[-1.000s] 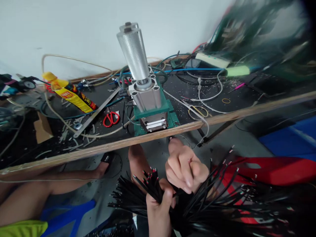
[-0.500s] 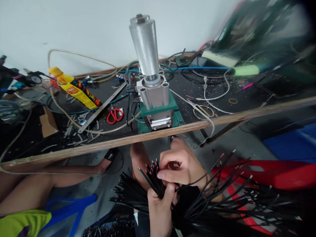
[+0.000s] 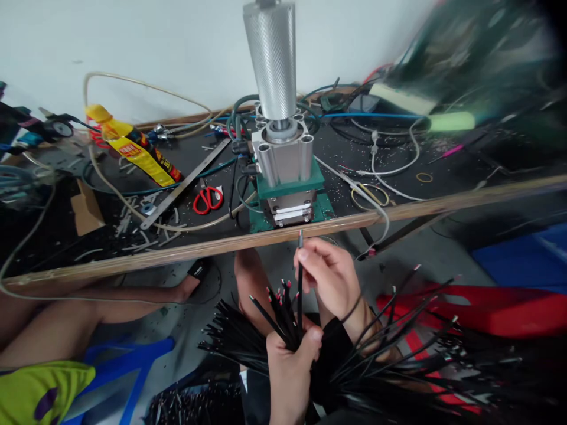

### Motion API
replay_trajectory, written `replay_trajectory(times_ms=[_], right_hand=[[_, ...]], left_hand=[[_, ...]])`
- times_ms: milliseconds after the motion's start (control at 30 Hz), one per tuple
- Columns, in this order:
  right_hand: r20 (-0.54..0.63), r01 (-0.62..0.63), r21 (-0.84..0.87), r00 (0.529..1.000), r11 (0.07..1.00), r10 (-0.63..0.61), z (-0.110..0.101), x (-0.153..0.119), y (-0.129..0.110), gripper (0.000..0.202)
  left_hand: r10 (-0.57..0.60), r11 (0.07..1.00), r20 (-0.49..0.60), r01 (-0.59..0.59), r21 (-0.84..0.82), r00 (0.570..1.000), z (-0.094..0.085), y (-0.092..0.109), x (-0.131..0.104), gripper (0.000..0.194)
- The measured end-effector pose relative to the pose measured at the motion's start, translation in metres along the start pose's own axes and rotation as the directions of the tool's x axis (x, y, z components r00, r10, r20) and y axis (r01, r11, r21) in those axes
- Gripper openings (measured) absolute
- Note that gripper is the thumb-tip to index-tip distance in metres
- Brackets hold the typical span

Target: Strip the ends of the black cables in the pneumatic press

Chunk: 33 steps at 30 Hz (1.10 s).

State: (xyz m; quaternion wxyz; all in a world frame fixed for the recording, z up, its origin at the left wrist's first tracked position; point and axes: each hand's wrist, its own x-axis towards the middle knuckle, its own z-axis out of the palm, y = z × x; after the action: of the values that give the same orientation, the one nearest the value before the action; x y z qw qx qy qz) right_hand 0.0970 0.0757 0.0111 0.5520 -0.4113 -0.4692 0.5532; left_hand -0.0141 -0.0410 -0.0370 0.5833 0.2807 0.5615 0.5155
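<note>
My left hand [image 3: 290, 360] is closed round a small bunch of black cables [image 3: 280, 310], whose stripped ends show red and white tips. Between thumb and fingers, my right hand [image 3: 332, 274] pinches a single black cable [image 3: 300, 268] that stands upright out of the bunch. Its tip reaches up to the table's front edge, just below the small press [image 3: 290, 168] with the knurled silver cylinder. More black cables [image 3: 225, 339] fan out to the left of my left hand. Another spread of loose black cables [image 3: 398, 348] lies to the right, over my lap.
On the black table [image 3: 212, 206] lie red-handled scissors [image 3: 208, 199], a steel ruler [image 3: 186, 184], a tilted yellow bottle [image 3: 137, 150] and gold-handled scissors [image 3: 370, 195]. Another person's leg [image 3: 57, 330] is at left near a blue stool [image 3: 128, 366]. A red stool [image 3: 500, 313] stands at right.
My right hand has risen from the bunch, drawing one cable upward toward the table edge. My left hand keeps its hold on the bunch. The view has shifted slightly.
</note>
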Motion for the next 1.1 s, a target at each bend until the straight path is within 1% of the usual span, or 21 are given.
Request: replay_trajectory(times_ms=[67,100,200,267,433,500,600,700,767,900,1100], right_hand=[[-0.047,0.012,0.068,0.999,0.998,-0.008,0.007,0.008,-0.001,0.041],[-0.051,0.007,0.078,0.999,0.997,-0.003,0.01,0.013,-0.003,0.041],[-0.01,-0.043,0.042,0.999,0.998,0.043,0.017,0.025,-0.007,0.045],[-0.012,-0.042,0.004,0.999,0.999,0.042,0.021,0.031,-0.008,0.047],[-0.062,0.004,-0.09,0.998,0.996,-0.01,0.025,0.044,0.0,0.047],[-0.08,0.008,-0.091,0.997,0.996,-0.016,0.025,0.048,0.004,0.047],[-0.09,0.019,-0.071,0.996,0.997,-0.025,0.025,0.05,0.004,0.047],[-0.09,-0.01,-0.068,0.996,0.998,0.004,0.026,0.051,0.0,0.047],[-0.087,-0.031,-0.056,0.996,0.998,0.026,0.027,0.051,-0.003,0.047],[-0.081,-0.027,-0.042,0.996,0.999,0.023,0.026,0.051,-0.004,0.052],[-0.077,-0.026,-0.056,0.997,0.998,0.022,0.026,0.052,-0.008,0.053]], left_hand=[[0.02,0.998,0.004,-0.02,0.063,1.0,0.003,0.004,-0.002,0.046],[0.035,0.996,0.003,-0.035,0.085,0.999,0.005,0.007,-0.003,0.044],[0.062,0.994,-0.016,-0.06,0.094,0.998,0.009,0.013,-0.002,0.04],[0.06,0.995,-0.038,-0.057,0.086,0.997,0.01,0.016,0.0,0.037],[0.051,0.99,0.061,-0.058,0.132,0.997,0.007,0.019,0.009,0.035],[0.051,0.989,0.063,-0.06,0.134,0.997,0.008,0.021,0.011,0.034],[0.053,0.99,0.059,-0.06,0.129,0.997,0.009,0.023,0.013,0.03],[0.059,0.99,0.066,-0.067,0.124,0.996,0.012,0.026,0.015,0.029],[0.07,0.991,0.051,-0.075,0.113,0.996,0.014,0.029,0.016,0.031],[0.1,0.993,0.009,-0.101,0.069,0.995,0.018,0.034,0.017,0.032],[0.114,0.991,0.007,-0.115,0.074,0.993,0.019,0.036,0.018,0.031]])
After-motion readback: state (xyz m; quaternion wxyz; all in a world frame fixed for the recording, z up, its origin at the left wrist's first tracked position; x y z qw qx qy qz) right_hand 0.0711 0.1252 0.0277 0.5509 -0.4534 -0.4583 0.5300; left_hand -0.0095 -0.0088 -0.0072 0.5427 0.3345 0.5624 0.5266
